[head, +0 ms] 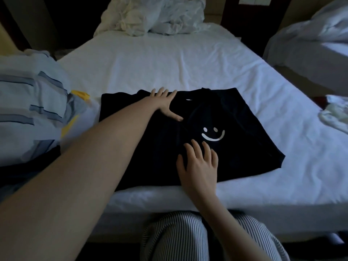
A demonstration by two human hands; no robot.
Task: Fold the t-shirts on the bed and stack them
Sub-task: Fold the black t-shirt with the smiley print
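Head view: I see the black t-shirt [235, 117] lying on the bed [169, 59] near its front edge. My left hand [163, 104] presses flat by the collar with fingers spread. My right hand [197, 162] lies flat with fingers straight, just below the white smiley [213, 133]. Striped clothes [33, 110] are heaped to the left.

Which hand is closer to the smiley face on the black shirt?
The right hand: its fingers lie just below the smiley face on the black t-shirt. The left hand rests flat farther away, up near the collar.
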